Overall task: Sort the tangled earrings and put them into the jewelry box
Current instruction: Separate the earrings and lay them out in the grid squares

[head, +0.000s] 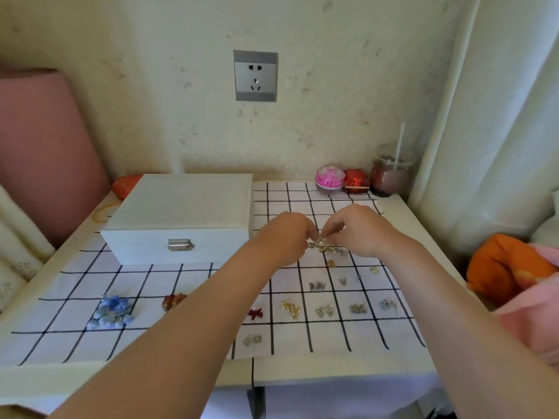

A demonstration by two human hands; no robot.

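Both hands meet over the tangle: my left hand [284, 237] and right hand [360, 231] pinch small pieces of the tangled earrings [328, 247], fingertips nearly touching just above the checked cloth [75, 337]. Left of them the jewelry box [178, 219] sits latched shut on the bench [417, 219]. Sorted earring pairs [325, 309] lie nearer me. If I tug too hard, I think a hook could bend, or pieces could scatter into those sorted groups.

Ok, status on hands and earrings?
Left hand and right hand pinching the tangled earrings. Sorted pairs on the checked cloth. Jewelry box closed.
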